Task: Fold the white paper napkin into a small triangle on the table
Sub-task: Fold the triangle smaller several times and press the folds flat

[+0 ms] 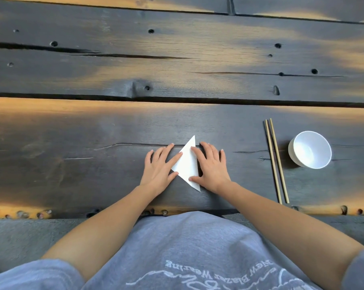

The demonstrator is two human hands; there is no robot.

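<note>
Head camera looks down at a dark wooden plank table (93,132). A white paper napkin (187,164) lies flat on it, close to the near edge and right in front of the person. It is folded into a triangle, with one tip pointing away and one tip pointing back toward the person.

Both hands are pressing the napkin down. The left hand (159,166) lies flat with its fingers spread wide. Its first finger and thumb rest on the left side of the triangle, and the other fingers touch the table. The right hand (211,166) is flat too, with fingers spread. Its first finger rests on the upper part of the napkin and its thumb on the lower part, near the bottom tip. Neither hand is gripping anything.

Off to the right, well apart from the napkin, a pair of wooden chopsticks (276,162) lies side by side, pointing away from the person. Just past them sits a small white bowl (311,149). The inside looks plain white, with nothing in it.

The person wears a grey shirt (187,248) with white writing.
</note>
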